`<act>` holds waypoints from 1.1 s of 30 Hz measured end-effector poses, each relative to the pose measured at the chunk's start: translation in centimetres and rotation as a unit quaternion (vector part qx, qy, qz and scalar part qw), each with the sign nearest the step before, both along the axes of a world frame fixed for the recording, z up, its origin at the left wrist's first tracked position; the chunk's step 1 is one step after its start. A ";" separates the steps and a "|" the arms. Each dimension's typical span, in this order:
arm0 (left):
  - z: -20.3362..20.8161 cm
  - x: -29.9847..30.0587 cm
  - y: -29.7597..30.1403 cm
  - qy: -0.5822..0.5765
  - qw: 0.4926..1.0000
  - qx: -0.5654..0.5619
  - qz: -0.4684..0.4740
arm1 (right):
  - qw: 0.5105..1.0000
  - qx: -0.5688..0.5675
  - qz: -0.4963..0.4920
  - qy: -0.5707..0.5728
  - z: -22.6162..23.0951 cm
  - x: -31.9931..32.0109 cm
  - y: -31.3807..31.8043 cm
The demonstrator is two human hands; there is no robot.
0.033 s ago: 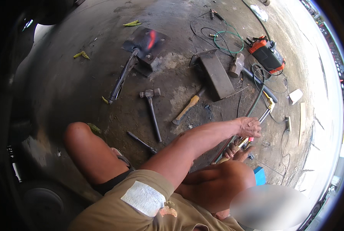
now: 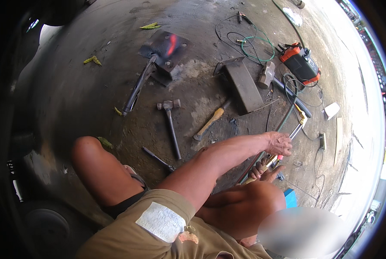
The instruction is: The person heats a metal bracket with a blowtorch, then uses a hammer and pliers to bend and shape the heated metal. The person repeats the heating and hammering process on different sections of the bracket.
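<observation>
A cutting torch (image 2: 296, 130) with slim metal tubes, a yellowish head and a brass-coloured handle lies across my two hands at the right. My left hand (image 2: 279, 143) reaches over from the left, its fingers curled at the rear of the tubes. Just below it, beside my right knee, my right hand (image 2: 258, 171) wraps the handle; a red knob (image 2: 280, 158) shows between the hands. Apart from the torch, a dark steel plate piece (image 2: 162, 45) on the ground has a glowing red streak. A dark bar (image 2: 139, 88) leans against it.
A ball-peen hammer (image 2: 171, 129), a wooden-handled tool (image 2: 210, 124) and a steel rod (image 2: 158, 159) lie before my knees. Beyond are a metal channel (image 2: 246, 88), a sledgehammer (image 2: 267, 75), an orange-and-black machine (image 2: 300, 64) and looped cables (image 2: 255, 49). Hoses (image 2: 286, 113) run near the torch.
</observation>
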State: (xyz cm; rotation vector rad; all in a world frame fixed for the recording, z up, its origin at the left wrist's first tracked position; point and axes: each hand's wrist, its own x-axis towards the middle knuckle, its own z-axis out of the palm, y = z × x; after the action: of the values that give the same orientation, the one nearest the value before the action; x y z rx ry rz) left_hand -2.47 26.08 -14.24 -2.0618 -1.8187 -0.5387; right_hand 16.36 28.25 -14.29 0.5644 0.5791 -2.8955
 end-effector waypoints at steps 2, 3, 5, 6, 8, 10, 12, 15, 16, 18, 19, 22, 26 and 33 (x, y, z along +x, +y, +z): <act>0.4 -1.8 -1.4 -0.006 0.996 -0.059 -0.071 | 0.999 -0.021 0.023 0.008 -0.7 -0.4 -0.3; 0.9 -2.3 -1.3 0.016 0.993 -0.082 -0.082 | 0.999 -0.026 0.022 0.014 -1.0 -0.4 -0.1; 1.8 -3.0 -1.4 0.056 0.985 -0.129 -0.099 | 0.999 -0.028 0.022 0.015 -1.6 -0.4 0.1; 2.1 -2.8 -1.6 0.047 0.982 -0.165 -0.075 | 1.000 -0.015 0.018 0.002 -1.8 -0.6 0.3; 0.1 -1.8 -2.5 -0.014 0.991 -0.127 0.037 | 0.999 -0.011 0.010 -0.030 -1.4 -0.9 0.2; 0.2 -0.5 -4.1 -0.043 0.991 -0.040 0.124 | 0.997 0.005 -0.022 -0.067 -1.0 -0.9 0.3; 2.3 1.1 -6.9 -0.113 0.981 0.004 0.157 | 0.996 -0.007 -0.044 -0.071 -2.4 -0.4 1.7; 0.8 4.1 -11.8 -0.334 0.910 -0.042 0.243 | 0.998 -0.034 -0.047 -0.040 -4.3 -0.3 3.7; 0.3 4.3 -13.9 -0.368 0.879 -0.101 0.284 | 0.997 -0.037 -0.052 -0.034 -5.9 0.5 5.1; -1.9 5.5 -19.3 -0.389 0.819 -0.206 0.368 | 0.995 -0.064 -0.048 -0.065 -6.0 0.2 4.9; -3.0 5.9 -21.1 -0.368 0.806 -0.255 0.386 | 0.992 -0.049 -0.072 -0.097 -6.4 0.6 5.1; -2.4 7.5 -25.2 -0.298 0.840 -0.250 0.379 | 0.969 0.059 -0.109 -0.213 -6.3 1.1 4.9; 5.6 6.3 -30.0 -0.117 0.914 -0.199 0.334 | 0.795 0.499 0.076 -0.337 -8.4 2.4 8.6; 19.1 -1.3 -46.2 -0.120 0.784 -0.093 0.601 | 0.409 0.874 0.179 -0.191 5.3 -6.4 -3.7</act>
State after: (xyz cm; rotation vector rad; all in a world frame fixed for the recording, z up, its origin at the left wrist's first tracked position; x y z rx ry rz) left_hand -3.79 -20.13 4.89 -0.5232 -2.8814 -0.2185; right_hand 9.95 24.55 -9.01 0.8564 2.8212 -0.5307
